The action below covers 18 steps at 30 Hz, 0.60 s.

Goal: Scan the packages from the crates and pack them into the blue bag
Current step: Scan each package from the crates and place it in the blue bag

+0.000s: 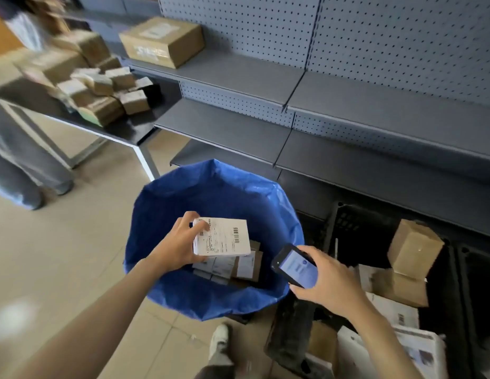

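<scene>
At the far left another person's legs stand beside a dark-topped table, which carries a loose pile of small cardboard boxes. These are blurred and their labels cannot be read. Just right of them a larger cardboard box sits on the grey shelving.

In the middle, the blue bag stands on the floor with its mouth spread wide, likely so that packages can be dropped in from above with no hand holding it open. The left hand grips a white-labelled package, fingers curled round its left edge. It holds the package over the bag's mouth with the barcode label facing up, a pose that suits scanning. Below it, several packed packages lie flat on the bag's bottom.

To the right, the right hand clasps a smartphone with its lit screen up, near the package but apart from it; the phone seems to serve as the scanner. Whether the scan is done cannot be told, though the package's place above the bag suggests the drop is close.

Further right, black crates on the floor hold more brown cartons and white mailers, so much of the task appears to remain
</scene>
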Motion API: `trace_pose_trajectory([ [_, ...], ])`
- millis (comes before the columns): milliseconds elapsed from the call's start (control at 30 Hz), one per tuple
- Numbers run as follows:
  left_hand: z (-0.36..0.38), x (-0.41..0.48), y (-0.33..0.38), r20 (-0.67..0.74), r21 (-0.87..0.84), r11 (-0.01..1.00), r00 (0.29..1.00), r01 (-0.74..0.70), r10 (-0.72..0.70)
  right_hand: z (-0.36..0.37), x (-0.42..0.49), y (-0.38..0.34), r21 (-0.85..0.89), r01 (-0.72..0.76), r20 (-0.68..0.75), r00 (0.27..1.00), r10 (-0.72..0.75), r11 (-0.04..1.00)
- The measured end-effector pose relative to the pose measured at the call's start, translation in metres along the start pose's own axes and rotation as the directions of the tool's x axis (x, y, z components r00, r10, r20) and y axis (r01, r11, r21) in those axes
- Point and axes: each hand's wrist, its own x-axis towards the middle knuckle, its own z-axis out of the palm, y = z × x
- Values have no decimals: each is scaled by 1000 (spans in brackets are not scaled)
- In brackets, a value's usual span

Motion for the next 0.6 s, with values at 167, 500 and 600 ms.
trace_pose_trajectory([
  [167, 38, 12, -50, 74, -132, 972, 980, 196, -187, 29, 50, -26, 40, -82, 93, 993, 78, 996],
  [500, 131, 75, -116, 385, -199, 738, 744, 645, -546, 71, 127, -50, 39, -287, 189, 943, 275, 957],
  [600, 162, 82, -132, 399, -239, 670, 700, 703, -592, 92, 147, -46, 77, -359, 228, 915, 334, 930],
])
